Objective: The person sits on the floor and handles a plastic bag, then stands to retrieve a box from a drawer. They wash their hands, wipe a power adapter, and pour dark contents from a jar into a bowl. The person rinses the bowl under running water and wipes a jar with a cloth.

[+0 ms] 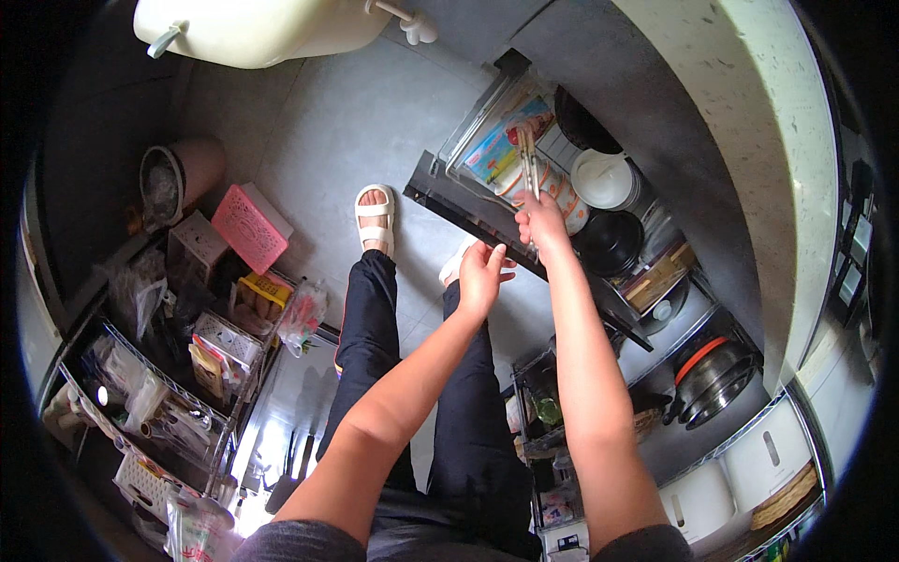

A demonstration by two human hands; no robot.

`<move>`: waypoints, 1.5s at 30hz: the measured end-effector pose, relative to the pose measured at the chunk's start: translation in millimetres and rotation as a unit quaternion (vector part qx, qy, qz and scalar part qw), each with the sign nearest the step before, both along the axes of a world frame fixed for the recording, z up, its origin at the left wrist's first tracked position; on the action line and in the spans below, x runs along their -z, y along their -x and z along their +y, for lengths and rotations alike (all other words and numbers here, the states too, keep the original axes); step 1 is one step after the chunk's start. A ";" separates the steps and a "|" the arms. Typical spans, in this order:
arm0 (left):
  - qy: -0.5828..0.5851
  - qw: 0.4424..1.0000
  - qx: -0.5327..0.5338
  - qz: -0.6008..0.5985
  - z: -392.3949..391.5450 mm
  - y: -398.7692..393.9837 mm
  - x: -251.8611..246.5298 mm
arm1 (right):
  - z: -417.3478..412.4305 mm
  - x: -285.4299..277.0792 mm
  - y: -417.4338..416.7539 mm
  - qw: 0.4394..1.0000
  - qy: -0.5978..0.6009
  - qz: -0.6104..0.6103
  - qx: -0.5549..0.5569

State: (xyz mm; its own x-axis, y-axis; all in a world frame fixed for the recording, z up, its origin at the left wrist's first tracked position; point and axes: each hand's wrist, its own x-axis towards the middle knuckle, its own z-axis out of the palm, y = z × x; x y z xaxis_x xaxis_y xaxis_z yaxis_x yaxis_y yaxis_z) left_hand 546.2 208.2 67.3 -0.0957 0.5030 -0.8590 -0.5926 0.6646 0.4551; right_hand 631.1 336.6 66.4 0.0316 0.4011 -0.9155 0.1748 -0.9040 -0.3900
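My right hand [546,223] grips a bundle of slim, light-coloured utensils [528,165], which look like chopsticks, above a pulled-out drawer. My left hand [484,275] is just outside the drawer's dark front edge [463,211], its fingers loosely bent and apart, holding nothing. Inside the drawer, orange-patterned white bowls [572,211] lie beneath the utensils. Beside them are a stack of plain white bowls [602,180] and a black bowl [609,242]. A colourful printed package [491,151] lies at the drawer's far end, partly hidden by the utensils.
Metal pots [713,383] and white bins [765,446] occupy the rack at right. On the left, a wire shelf [168,383] holds bags and baskets near a pink basket [249,228] and a waste bin [179,175]. A pale rounded fixture [260,28] juts in at the top.
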 end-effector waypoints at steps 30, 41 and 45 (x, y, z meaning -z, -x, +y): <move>-0.075 0.677 0.488 0.546 154.7 30.5 74.0 | -55.7 83.7 -24.8 0.966 -0.183 -0.180 -0.009; -0.118 0.758 0.401 0.501 140.1 49.8 12.7 | -21.7 54.6 3.5 0.901 -0.365 -0.232 0.043; -0.179 0.763 0.329 0.528 119.6 86.4 -36.4 | -13.7 71.9 3.2 0.928 -0.287 -0.236 0.000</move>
